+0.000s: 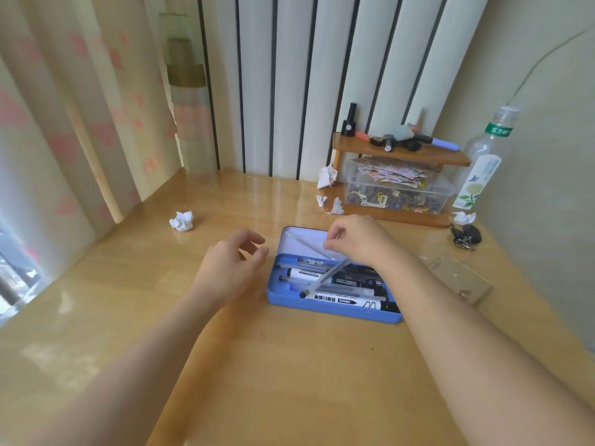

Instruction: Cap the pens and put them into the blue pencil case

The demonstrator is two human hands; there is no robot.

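Observation:
The blue pencil case lies open on the wooden desk, its lid tipped back. Several capped pens and markers lie inside along its length. A thin clear pen rests slanted across them, its dark tip near the front left and its upper end by the hinge. My right hand hovers over the lid with thumb and forefinger pinched; whether they touch the clear pen is unclear. My left hand is just left of the case, fingers apart and holding nothing.
Crumpled paper balls lie at the back left and near a small wooden shelf holding bottles and a clear box. A plastic bottle, keys and a clear plastic piece sit to the right.

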